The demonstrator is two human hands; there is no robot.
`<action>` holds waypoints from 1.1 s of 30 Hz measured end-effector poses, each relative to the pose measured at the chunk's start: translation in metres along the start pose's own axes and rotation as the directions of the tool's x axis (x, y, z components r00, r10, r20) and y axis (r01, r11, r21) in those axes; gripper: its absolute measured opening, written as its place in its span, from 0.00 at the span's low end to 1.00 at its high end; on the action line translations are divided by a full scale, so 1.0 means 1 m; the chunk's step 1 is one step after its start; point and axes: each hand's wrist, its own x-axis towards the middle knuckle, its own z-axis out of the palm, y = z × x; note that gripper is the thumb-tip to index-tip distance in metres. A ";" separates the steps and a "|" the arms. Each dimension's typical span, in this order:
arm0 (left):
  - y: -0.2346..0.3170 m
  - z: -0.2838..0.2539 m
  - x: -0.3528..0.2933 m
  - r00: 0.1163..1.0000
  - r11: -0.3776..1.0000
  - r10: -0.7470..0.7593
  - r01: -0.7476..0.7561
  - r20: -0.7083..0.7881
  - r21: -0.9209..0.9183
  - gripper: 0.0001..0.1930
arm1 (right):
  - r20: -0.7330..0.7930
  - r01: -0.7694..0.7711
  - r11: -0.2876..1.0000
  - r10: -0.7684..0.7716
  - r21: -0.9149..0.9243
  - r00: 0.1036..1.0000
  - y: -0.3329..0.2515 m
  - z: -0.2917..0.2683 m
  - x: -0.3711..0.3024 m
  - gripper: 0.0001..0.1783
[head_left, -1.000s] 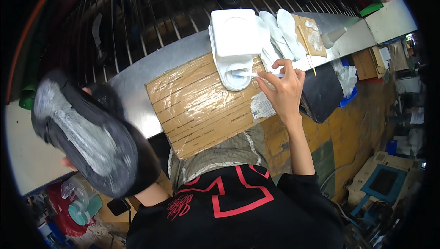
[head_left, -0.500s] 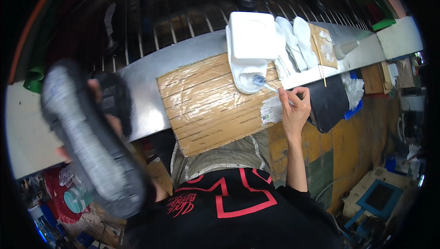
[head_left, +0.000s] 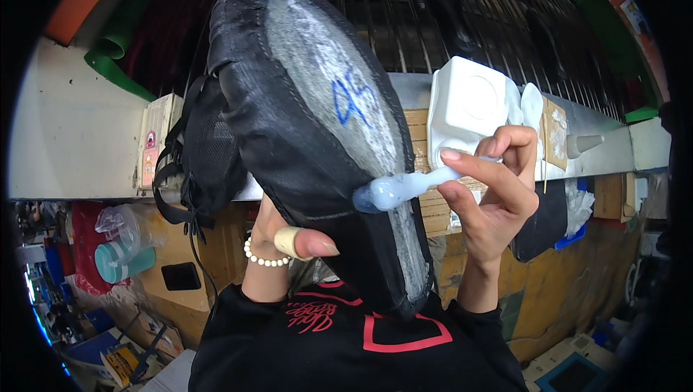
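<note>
A black shoe upper (head_left: 253,114), its grey underside with a blue pen mark facing me, is raised close and tilted. My left hand (head_left: 292,242) grips it from below at the left, its thumb with a tan band lying along the side; most of those fingers are hidden behind the shoe. Between the thumb and fingers of my right hand (head_left: 498,197) is the handle of a brush (head_left: 393,191). The brush head, coated in whitish, glue-like stuff, touches the lower part of the underside near its edge.
A second black shoe upper (head_left: 209,139) with loose straps sits behind at the left. On the bench are a white plastic container (head_left: 462,96), cardboard (head_left: 417,126) and a grey cone (head_left: 585,145). Dark rails (head_left: 390,24) run along the far side. A teal tub (head_left: 123,258) stands lower left.
The shoe upper has moved from the left to the middle, in front of me. My right hand has lifted the brush out of the white container and brought it against the shoe's underside.
</note>
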 end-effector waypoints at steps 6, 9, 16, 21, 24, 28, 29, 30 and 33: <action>0.012 0.002 0.009 0.973 0.996 -0.094 0.092 0.212 0.019 0.46 | -0.066 0.137 0.989 -0.141 -0.057 0.988 -0.007 0.011 0.021 0.24; 0.005 -0.001 0.015 0.938 0.996 0.057 -0.076 0.342 0.044 0.45 | -0.055 0.219 0.970 -0.226 -0.105 0.973 -0.010 0.009 0.031 0.20; 0.009 0.008 0.017 0.951 0.982 0.083 -0.129 0.298 0.141 0.51 | -0.092 0.199 0.969 -0.214 -0.147 0.972 -0.017 0.005 0.043 0.18; 0.026 0.010 0.015 0.903 0.882 0.042 -0.234 0.427 0.409 0.56 | -0.122 0.193 0.963 -0.218 -0.186 0.968 -0.021 0.003 0.050 0.17; 0.029 0.014 0.011 0.931 0.866 0.051 -0.221 0.361 0.449 0.57 | -0.133 0.197 0.960 -0.226 -0.201 0.965 -0.022 0.000 0.054 0.16; 0.029 0.018 0.009 0.943 0.853 0.060 -0.219 0.327 0.474 0.57 | -0.142 0.184 0.950 -0.224 -0.251 0.964 -0.027 -0.005 0.057 0.16; 0.029 0.018 0.008 0.942 0.847 0.054 -0.219 0.331 0.485 0.57 | -0.149 0.180 0.951 -0.222 -0.253 0.964 -0.028 -0.005 0.058 0.15; 0.030 0.019 0.008 0.940 0.839 0.049 -0.222 0.337 0.496 0.57 | -0.153 0.166 0.953 -0.210 -0.255 0.966 -0.028 -0.007 0.059 0.15; 0.031 0.018 0.009 0.935 0.824 0.037 -0.228 0.352 0.518 0.56 | -0.158 0.170 0.950 -0.216 -0.263 0.964 -0.024 -0.009 0.065 0.15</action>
